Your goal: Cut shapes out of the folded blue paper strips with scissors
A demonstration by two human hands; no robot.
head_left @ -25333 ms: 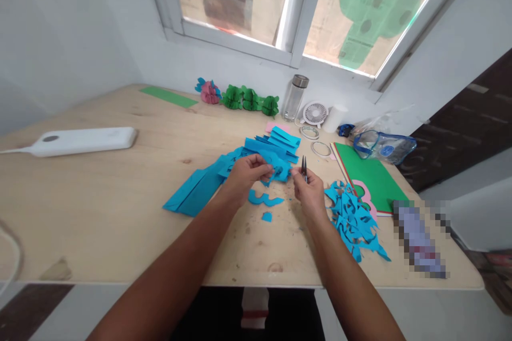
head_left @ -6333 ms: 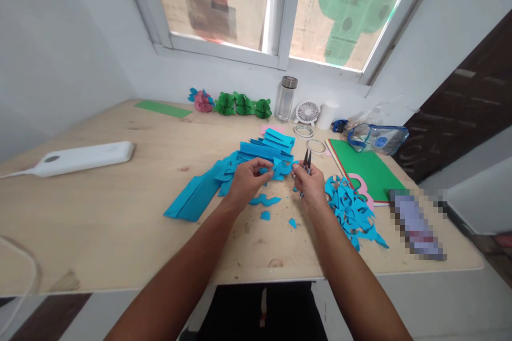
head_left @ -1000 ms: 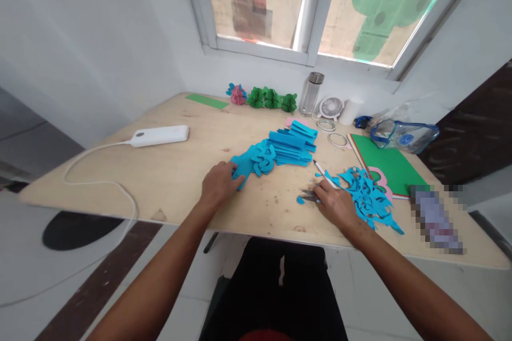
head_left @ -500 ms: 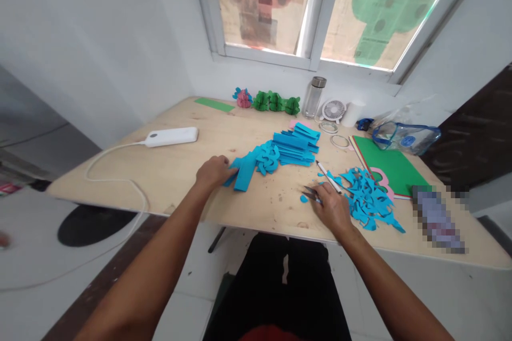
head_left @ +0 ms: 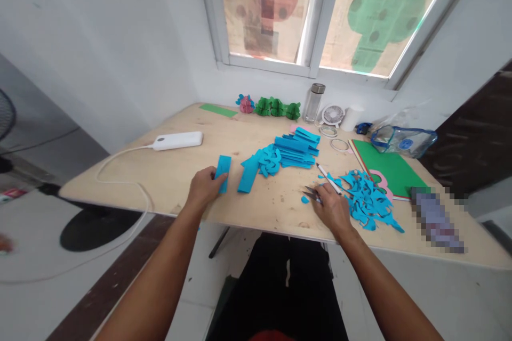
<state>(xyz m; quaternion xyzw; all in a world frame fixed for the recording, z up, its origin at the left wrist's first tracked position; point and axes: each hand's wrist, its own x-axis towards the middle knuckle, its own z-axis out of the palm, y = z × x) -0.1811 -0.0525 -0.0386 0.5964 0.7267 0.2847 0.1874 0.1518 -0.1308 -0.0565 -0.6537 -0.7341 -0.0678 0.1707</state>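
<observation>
Between the thumb and fingers of my left hand (head_left: 205, 185) is a folded blue paper strip (head_left: 224, 168), held a little off to the left of another blue strip (head_left: 248, 175) on the table. My right hand (head_left: 331, 203) rests on the table, closed around a pair of scissors (head_left: 311, 194) whose blades point left and are slightly apart. A small blue scrap (head_left: 304, 200) lies by the blades. Cut curly blue pieces (head_left: 269, 160) sit beside a stack of folded blue strips (head_left: 295, 150). To the right of my right hand spreads a heap of blue offcuts (head_left: 368, 200).
A white pen (head_left: 329, 178) lies above my right hand. Green paper sheets (head_left: 394, 168), a clear pouch (head_left: 405, 141) and a pixelated object (head_left: 437, 221) occupy the right. A white power bank (head_left: 178, 140) with a cable is at left. A glass bottle (head_left: 314, 104) and small fan (head_left: 333, 115) stand behind.
My left hand has moved left and slightly down, drawing one blue strip away from the other strip. My right hand with the scissors stays in place. The view has tilted slightly.
</observation>
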